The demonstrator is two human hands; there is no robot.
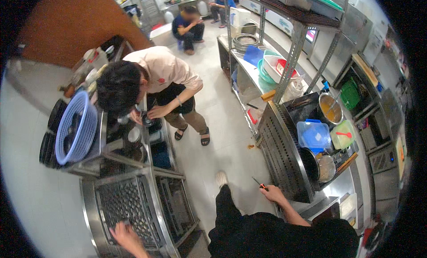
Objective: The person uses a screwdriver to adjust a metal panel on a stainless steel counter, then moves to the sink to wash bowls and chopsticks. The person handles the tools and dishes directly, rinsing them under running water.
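Observation:
My right hand (274,194) is closed around the orange and black handle of a screwdriver (263,186). Its thin shaft points up and left over the floor. Down at the lower left, my left hand (124,236) is over the front edge of a steel unit. Its fingers look bent together near a small greyish bit at their tips, too small to name. Beneath that hand lies a dark panel (129,200) with rows of holes or studs, set in the unit's steel frame (94,229). I cannot tell whether the hand touches it.
A co-worker (162,73) bends over the steel counter at left, hands on a dark object, beside a blue basket (76,129). Two people sit at the back. A perforated steel panel (284,153), plastic containers (314,134) and pots line the right. Floor (224,140) runs between.

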